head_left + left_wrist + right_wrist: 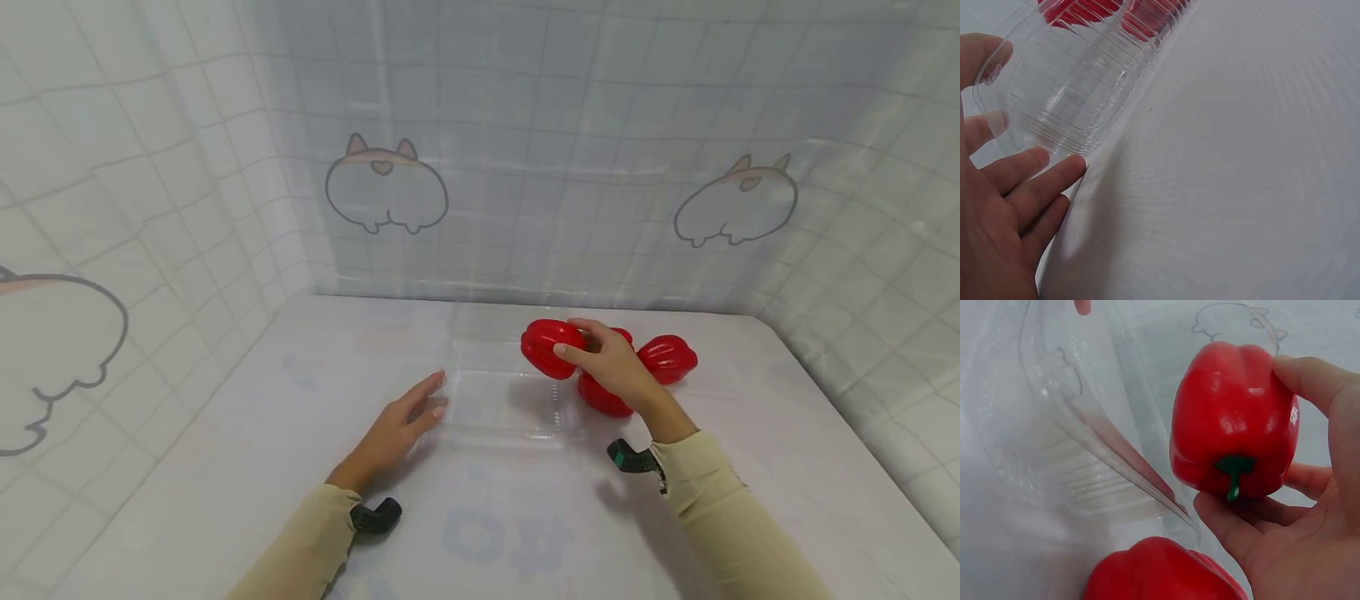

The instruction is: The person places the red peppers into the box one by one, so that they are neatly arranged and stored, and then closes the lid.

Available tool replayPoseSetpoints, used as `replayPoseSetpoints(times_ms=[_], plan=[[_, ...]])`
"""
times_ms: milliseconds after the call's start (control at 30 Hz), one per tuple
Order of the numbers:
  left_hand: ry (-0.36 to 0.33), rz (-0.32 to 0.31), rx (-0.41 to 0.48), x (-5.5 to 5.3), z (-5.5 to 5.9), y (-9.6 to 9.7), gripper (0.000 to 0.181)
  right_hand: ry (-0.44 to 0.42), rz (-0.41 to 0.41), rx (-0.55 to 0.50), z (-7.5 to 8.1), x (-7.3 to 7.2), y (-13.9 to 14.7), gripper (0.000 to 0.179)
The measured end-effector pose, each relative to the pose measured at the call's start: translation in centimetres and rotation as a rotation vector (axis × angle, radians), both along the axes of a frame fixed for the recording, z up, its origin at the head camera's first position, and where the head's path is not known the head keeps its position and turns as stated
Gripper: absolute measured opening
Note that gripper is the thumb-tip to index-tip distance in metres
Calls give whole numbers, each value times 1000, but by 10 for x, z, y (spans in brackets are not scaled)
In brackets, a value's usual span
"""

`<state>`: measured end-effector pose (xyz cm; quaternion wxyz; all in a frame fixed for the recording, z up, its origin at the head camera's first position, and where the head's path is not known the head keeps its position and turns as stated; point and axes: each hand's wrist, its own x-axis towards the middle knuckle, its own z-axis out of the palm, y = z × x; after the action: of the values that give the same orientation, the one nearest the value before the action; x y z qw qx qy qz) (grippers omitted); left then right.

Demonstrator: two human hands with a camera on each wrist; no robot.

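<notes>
A red bell pepper (1235,419) with a green stem is pinched between the thumb and fingers of my right hand (611,362). It is held over the right side of a clear plastic container (498,400). My left hand (401,429) is at the container's left end, its fingers spread and loosely extended. In the left wrist view, the fingertips (1075,164) are right at the container's lower edge, while the thumb side overlaps the clear rim. Beside the container on the right lie more red peppers, one (603,398) partly under my right hand and another (667,358) farther right.
The white table (465,533) runs up to a white tiled-pattern curtain (525,183) at the back and on both sides. A clear flap (480,321) stands at the container's far side. Each wrist wears a dark camera mount (377,517).
</notes>
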<state>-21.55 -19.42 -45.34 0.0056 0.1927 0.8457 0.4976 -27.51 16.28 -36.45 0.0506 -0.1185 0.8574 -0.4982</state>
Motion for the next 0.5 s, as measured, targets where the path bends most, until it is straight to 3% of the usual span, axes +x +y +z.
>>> replayPoseSetpoints(times_ms=[500], plan=[[-9,13,-26,3,5,2,61,14,32,101,0,-5,-7,84]])
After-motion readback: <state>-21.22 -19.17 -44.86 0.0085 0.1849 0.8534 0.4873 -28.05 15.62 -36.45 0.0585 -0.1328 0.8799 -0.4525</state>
